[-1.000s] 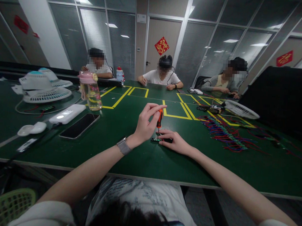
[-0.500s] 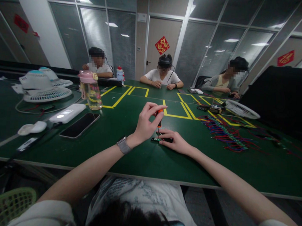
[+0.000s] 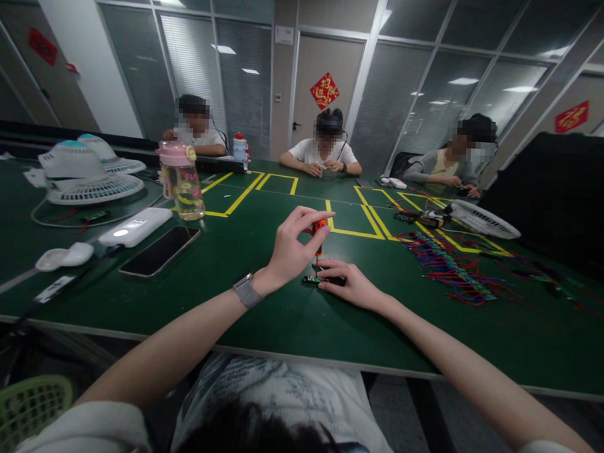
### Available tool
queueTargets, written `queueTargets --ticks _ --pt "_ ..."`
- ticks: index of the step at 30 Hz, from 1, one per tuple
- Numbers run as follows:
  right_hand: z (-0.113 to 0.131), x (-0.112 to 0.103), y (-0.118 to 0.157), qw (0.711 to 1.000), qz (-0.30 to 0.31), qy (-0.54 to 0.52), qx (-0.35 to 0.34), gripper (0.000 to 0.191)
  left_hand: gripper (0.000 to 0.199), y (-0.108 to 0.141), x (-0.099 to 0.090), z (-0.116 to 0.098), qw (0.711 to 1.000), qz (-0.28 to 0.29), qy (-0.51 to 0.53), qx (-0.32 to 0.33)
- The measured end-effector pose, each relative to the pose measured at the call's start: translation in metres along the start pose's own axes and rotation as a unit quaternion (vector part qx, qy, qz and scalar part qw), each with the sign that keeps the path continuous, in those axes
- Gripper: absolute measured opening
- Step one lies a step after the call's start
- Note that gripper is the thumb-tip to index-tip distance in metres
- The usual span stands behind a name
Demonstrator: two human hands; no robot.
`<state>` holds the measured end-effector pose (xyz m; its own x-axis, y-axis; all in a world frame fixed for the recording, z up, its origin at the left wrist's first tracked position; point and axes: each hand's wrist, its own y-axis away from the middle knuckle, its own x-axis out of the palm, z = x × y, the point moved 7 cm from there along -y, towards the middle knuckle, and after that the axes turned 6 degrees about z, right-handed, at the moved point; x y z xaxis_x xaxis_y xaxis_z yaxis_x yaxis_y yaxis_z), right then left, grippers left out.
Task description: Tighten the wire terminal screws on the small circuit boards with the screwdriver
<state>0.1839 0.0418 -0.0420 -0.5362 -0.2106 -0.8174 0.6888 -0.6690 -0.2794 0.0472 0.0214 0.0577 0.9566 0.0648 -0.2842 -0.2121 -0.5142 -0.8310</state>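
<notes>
My left hand pinches the orange-and-black handle of a screwdriver between thumb and fingers. The screwdriver stands upright, its thin shaft pointing down at a small black part with a green circuit board on the table. Whether the tip sits in a screw is too small to make out. My right hand rests on the table with its fingers closed around the right end of that black part, holding it flat. Part of the piece is hidden under those fingers.
On the left are a phone, a white power bank, a pink-lidded bottle and white fans. To the right lie wired circuit boards, with a dark monitor beyond. Several people sit across the green table.
The screwdriver handle has turned slightly in my left hand, whose fingers have shifted a little. My right hand and the black part have stayed in place.
</notes>
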Motion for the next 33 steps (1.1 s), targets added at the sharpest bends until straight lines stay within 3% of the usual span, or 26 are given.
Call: queueTargets --ticks 8,16,33 --pt "-0.0005 0.0003 0.0 1.0 -0.003 0.005 -0.007 0.025 0.023 0.0002 -0.0034 -0.0042 0.999 -0.01 -0.046 0.013" --pt "-0.0024 0.0012 -0.0002 1.0 -0.003 0.002 -0.01 0.025 0.028 -0.0005 -0.0009 0.0004 1.0 0.006 0.008 0.005" --pt "-0.0015 0.0005 0.0003 1.0 -0.001 0.005 -0.005 0.025 0.025 -0.0009 -0.0022 -0.0005 1.0 0.004 -0.005 0.006"
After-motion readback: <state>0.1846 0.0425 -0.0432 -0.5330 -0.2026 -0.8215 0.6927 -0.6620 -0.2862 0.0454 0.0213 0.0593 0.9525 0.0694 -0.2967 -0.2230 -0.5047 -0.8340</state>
